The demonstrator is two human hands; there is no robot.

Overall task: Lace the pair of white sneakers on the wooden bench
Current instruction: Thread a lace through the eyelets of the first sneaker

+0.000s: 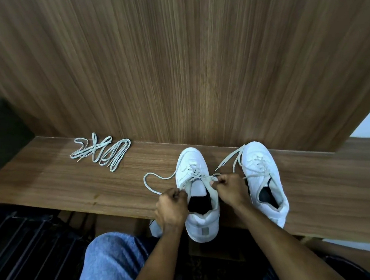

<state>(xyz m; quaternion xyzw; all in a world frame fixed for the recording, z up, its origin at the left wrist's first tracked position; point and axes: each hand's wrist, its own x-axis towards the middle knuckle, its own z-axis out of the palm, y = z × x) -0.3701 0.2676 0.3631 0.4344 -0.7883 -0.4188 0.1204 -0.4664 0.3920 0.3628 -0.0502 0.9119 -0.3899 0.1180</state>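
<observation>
Two white sneakers stand on the wooden bench (48, 182), toes toward the back panel. The left sneaker (201, 224) has a pale lace (151, 177) threaded through its lower eyelets, and one end loops out to the left. My left hand (171, 205) pinches that lace at the shoe's left side. My right hand (230, 188) pinches the other end by the right eyelets. The right sneaker (264, 175) is partly laced, with its loose lace ends (231, 158) trailing out to its left near the toe.
A bundle of spare pale laces (101, 151) lies on the bench at the left. A tall wooden panel (194, 60) rises right behind the shoes. My knee in blue jeans (110, 266) is below the bench edge, above a dark slatted floor (20, 246).
</observation>
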